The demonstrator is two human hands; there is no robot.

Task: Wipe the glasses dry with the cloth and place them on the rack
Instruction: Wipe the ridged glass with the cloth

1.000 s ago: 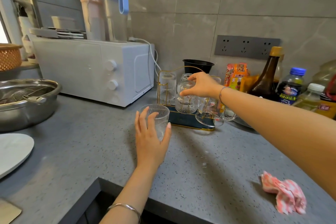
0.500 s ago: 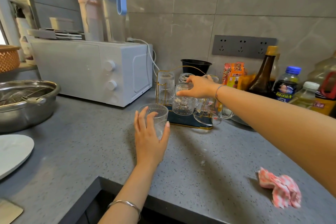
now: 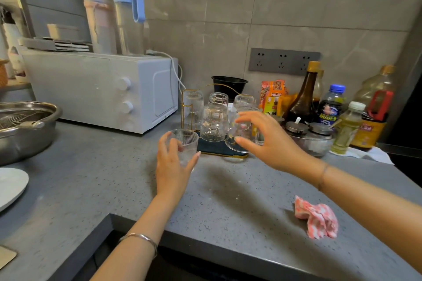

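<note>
Ok, left hand (image 3: 174,166) gripping ribbed glass (image 3: 189,142) on table (image 3: 228,201), right hand (image 3: 271,143) spread wide before rack (image 3: 217,149), cloth (image 3: 317,221) lying apart.

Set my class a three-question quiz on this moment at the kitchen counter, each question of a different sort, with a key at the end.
1. True or false: the right hand holds the pink cloth.
2. Choose one: the ribbed glass gripped by the left hand stands on the counter A) upright, B) on its side, C) upside down.
3. Fill the gap: the glasses on the rack stand mouth ____.

Key: 1 false, it lies on the counter; 2 A; 3 down.
</note>
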